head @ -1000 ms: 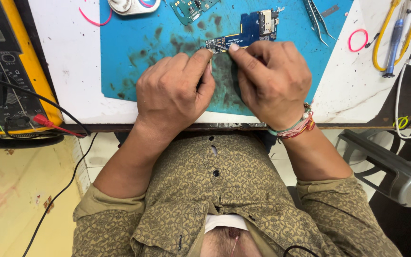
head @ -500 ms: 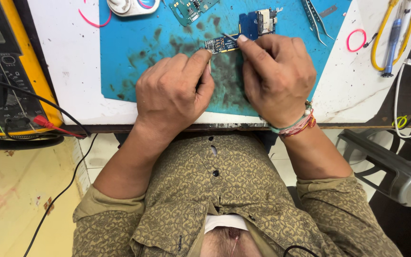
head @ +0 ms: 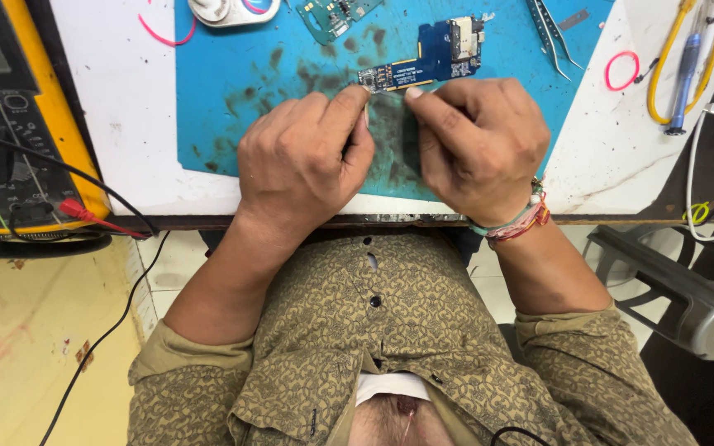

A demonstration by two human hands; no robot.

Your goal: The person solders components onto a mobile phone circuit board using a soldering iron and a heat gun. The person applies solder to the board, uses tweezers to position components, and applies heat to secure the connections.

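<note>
A blue circuit board (head: 431, 56) lies on the stained blue work mat (head: 233, 74). My left hand (head: 303, 157) rests on the mat with its index fingertip touching the board's near left end. My right hand (head: 477, 144) sits beside it, fingers curled, its index fingertip just below the board's narrow strip. Whether a small part is pinched between my fingers cannot be made out. Neither hand lifts the board.
A yellow multimeter (head: 10, 140) with red and black leads stands at the left. Tweezers (head: 551, 33), a green circuit board (head: 336, 15), a white round dish (head: 225, 10), pink rubber bands (head: 624, 70) and a blue-handled tool (head: 686, 66) lie on the white table (head: 117, 124). A grey stool base (head: 687, 297) stands at the right.
My right index finger has drawn back a little from the board's strip. The left hand stays in place at the board's end.
</note>
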